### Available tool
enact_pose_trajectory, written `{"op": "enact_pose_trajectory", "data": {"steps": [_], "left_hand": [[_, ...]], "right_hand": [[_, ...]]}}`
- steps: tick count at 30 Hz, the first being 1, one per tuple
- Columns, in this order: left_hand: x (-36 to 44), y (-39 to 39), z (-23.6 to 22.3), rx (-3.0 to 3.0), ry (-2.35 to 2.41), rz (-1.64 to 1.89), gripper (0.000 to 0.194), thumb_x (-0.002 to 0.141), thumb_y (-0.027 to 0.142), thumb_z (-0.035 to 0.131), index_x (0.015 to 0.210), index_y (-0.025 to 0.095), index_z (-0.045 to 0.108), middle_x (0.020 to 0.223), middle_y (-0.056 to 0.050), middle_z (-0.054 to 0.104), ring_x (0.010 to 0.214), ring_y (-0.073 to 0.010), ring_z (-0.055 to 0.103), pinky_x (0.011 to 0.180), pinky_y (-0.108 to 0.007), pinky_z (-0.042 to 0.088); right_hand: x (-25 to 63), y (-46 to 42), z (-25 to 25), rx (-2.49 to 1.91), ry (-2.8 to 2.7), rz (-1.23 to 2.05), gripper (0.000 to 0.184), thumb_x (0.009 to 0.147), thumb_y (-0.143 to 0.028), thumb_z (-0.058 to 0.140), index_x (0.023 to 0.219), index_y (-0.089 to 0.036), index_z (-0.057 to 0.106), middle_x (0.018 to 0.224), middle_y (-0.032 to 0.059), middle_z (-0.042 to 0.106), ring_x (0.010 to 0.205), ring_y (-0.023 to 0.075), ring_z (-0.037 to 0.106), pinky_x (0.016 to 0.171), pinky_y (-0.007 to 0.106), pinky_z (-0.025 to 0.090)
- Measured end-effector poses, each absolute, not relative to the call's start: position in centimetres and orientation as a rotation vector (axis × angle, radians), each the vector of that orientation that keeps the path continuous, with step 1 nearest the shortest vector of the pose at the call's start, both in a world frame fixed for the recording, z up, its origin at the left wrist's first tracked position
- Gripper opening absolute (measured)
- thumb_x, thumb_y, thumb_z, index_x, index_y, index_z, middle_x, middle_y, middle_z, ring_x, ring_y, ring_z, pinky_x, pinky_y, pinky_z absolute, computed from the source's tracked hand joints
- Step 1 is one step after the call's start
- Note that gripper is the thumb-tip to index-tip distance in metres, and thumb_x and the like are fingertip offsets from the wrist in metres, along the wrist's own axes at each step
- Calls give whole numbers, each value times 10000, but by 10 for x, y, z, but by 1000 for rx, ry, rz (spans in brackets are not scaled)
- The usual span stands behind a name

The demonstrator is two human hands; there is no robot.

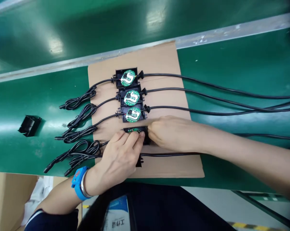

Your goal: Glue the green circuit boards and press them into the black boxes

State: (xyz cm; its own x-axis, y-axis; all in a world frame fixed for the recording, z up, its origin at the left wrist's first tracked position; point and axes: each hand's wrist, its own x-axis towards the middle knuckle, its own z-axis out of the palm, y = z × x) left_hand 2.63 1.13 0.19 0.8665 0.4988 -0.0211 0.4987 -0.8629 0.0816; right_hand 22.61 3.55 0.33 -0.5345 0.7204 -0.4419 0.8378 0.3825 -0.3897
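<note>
A badge point(118, 213) is worn below the fingers. Between left hand point(122, 157) and right hand point(170, 133), fingers curled, grip hidden, the black case point(146, 138) is set: probably light, stiff, best held by its walls.

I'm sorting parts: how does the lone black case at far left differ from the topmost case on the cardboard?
The topmost case carries a green circuit board; the lone case shows none.
The lone case lies cable-free on the table; the topmost case, on cardboard, has cables either side.
Both are black.
</note>
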Motion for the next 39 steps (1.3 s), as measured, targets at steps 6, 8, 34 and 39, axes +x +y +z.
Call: {"op": "enact_pose_trajectory", "data": {"steps": [6,8,34,39], "left_hand": [[23,9,2,3008,790,48,498,866,38,393,1341,33,541,1078,-125,651,902,-231,600,879,-367,487],[28,8,2,3043,783,-8,474,871,57,402,1317,24,560,1094,-127,645,902,-233,597,898,-378,483],[-19,74,24,2391,1089,207,141,956,137,471,994,185,598,848,10,660,712,-124,604,652,-231,459],[-17,72,32,2419,1118,247,171,977,179,444,905,172,599,783,7,653,672,-124,603,613,-229,445]], "right_hand": [[247,1,-13,1732,2755,-600,179,925,-252,523,971,-140,655,871,80,668,786,214,610,660,314,419],[247,-6,-24,1640,2990,-483,202,947,-174,476,921,-150,675,860,78,646,816,202,577,716,312,433],[263,11,-7,1815,3124,-516,278,941,-60,418,1179,-163,519,1044,96,703,916,194,672,743,311,537],[264,17,26,1606,3045,-746,425,890,-45,361,1247,-174,553,933,85,693,782,200,658,660,309,523]]}}
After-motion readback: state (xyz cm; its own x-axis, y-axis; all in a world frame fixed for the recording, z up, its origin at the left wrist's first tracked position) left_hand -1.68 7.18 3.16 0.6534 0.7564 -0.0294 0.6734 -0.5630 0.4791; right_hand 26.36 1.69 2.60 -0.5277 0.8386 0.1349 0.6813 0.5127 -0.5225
